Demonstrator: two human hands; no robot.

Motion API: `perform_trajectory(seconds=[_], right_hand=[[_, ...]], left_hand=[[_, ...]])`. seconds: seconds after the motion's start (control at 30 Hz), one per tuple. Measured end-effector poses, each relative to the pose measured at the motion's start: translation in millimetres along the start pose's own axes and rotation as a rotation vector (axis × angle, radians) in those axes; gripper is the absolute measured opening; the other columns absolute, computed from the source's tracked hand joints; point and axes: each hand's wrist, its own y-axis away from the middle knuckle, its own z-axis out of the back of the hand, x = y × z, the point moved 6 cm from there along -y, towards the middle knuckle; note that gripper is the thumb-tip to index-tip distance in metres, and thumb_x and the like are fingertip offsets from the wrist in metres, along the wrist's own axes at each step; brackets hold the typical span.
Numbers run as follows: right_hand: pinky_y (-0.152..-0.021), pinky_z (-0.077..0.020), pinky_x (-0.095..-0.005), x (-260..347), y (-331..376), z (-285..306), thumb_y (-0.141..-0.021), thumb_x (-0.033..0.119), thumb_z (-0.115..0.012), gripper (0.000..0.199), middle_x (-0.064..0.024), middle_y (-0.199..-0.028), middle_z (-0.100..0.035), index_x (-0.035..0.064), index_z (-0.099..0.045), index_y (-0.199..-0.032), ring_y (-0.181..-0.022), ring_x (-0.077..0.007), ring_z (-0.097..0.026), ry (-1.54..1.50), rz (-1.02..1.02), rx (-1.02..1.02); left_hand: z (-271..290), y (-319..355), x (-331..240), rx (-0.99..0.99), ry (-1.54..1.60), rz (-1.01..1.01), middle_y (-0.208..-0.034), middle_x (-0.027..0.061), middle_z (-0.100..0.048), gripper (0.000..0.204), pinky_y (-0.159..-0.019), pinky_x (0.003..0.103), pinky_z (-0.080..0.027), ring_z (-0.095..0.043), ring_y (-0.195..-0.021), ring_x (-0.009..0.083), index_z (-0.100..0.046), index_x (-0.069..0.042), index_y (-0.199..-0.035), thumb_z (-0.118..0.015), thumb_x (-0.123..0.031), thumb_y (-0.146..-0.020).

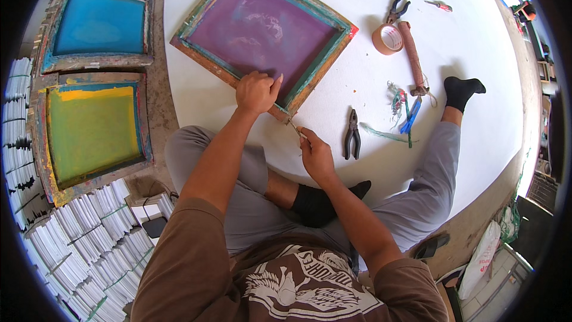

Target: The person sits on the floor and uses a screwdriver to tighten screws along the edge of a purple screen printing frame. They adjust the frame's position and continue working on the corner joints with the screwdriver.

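The person sits on a white sheet [476, 48] spread over the floor, with a wooden printing frame with a purple screen [262, 30] lying tilted in front of the knees. The left hand [257, 91] is closed into a loose fist and presses on the frame's near edge, thumb up, close to its lower corner. The right hand [316, 155] has its fingers pinched together on a thin strip or small tool [296, 129] whose tip touches that same corner; what the thin piece is cannot be told. Judging from this, the work is at the corner of the frame: the purple mesh looks stretched flat and the green tape border is in place on the sides that show, so what remains seems to be this last corner, though that is only a guess. Black pliers [353, 136] lie just beside the right hand, untouched, and a second pair of pliers [396, 9], a roll of brown tape [387, 39], a rust-coloured hammer [412, 53] and scraps of green and blue string [402, 107] lie farther off on the sheet. To the left, off the sheet, lie 2 more frames, a blue screen [98, 24] and a yellow-green screen [92, 131], near rows of stacked white packets [89, 244]. At the lower right a white plastic bag with red print [481, 259] leans on a shelf edge.
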Motion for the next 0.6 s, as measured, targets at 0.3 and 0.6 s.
perform_trajectory(seconds=[0.3,0.6], right_hand=[[-0.086,-0.0559,-0.0522,-5,-1,-1,-0.103,0.015,-0.062,0.030,-0.0288,-0.107,-0.072,0.0073,-0.068,-0.131,-0.102,-0.0475,-0.070,0.037,0.033,-0.020],[-0.086,-0.0565,-0.0566,9,2,-2,-0.107,0.022,-0.051,0.038,-0.0236,-0.105,-0.070,0.0115,-0.061,-0.141,-0.097,-0.0467,-0.071,0.360,-0.028,0.057]], left_hand=[[-2,1,2,-0.005,-0.002,-0.001,-0.066,0.0122,-0.066,0.053,-0.067,0.049,-0.054,-0.064,-0.068,0.0341,-0.069,-0.005,-0.059,-0.063,-0.037,-0.101],[-2,-1,0,0.004,-0.010,0.001,-0.065,0.0125,-0.066,0.054,-0.066,0.050,-0.054,-0.064,-0.067,0.0343,-0.069,-0.005,-0.059,-0.061,-0.036,-0.102]])
